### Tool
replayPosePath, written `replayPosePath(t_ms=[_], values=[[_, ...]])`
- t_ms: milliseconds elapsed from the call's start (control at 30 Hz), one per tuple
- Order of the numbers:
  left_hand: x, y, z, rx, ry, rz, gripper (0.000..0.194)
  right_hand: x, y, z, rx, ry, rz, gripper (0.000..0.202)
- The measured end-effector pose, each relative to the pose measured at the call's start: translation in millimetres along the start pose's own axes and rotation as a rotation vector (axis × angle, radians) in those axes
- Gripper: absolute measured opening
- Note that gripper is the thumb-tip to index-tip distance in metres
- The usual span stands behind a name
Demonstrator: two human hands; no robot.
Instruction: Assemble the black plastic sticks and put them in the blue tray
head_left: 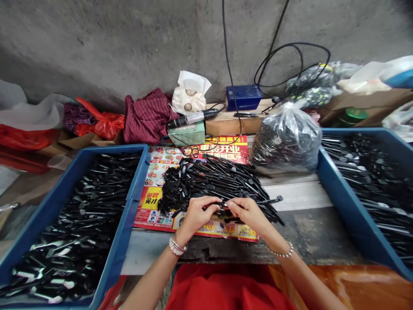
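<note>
My left hand (201,214) pinches a small dark part between thumb and fingertips, just in front of a heap of black slender pieces (213,181). My right hand (247,211) meets it from the other side, its thumb and forefinger closed on the same small part, whose shape is mostly hidden by the fingers. The heap lies on a red and yellow printed sheet (155,218) with Chinese characters. Bracelets circle both wrists.
Blue bins of black pieces stand at left (129,211) and right (342,202). Behind the heap are a filled clear bag (287,137), an electric screwdriver (193,117) on a green box (187,134), tissues (189,97), maroon cloth (148,116) and a blue box (243,97). Cables hang down.
</note>
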State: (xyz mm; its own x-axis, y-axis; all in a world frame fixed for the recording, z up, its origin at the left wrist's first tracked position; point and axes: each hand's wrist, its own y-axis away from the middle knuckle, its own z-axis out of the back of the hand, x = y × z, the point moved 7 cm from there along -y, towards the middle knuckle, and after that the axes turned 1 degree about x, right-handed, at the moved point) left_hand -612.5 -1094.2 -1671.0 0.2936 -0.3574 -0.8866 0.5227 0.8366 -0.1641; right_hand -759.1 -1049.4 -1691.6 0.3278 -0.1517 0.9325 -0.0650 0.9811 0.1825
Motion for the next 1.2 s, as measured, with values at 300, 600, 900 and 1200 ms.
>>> replayPosePath(t_ms=[300,600,900,1200], values=[[-0.8,-1.4,-1.1,0.007,0.008,0.03,0.018,33.0,20.8,6.1,-0.248,0.36,0.361,0.025],[-11.6,-2.2,-1.2,0.068,0.011,-0.02,0.015,43.0,39.6,1.1,-0.339,0.612,0.588,0.021],[-23.3,2.9,-3.5,0.079,-0.059,0.02,0.017,44.6,54.3,1.8,-0.339,0.638,0.669,0.023],[-22.9,8.8,-7.6,0.077,0.024,0.017,0.016,43.6,57.2,4.2,-0.344,0.602,0.63,0.026]])
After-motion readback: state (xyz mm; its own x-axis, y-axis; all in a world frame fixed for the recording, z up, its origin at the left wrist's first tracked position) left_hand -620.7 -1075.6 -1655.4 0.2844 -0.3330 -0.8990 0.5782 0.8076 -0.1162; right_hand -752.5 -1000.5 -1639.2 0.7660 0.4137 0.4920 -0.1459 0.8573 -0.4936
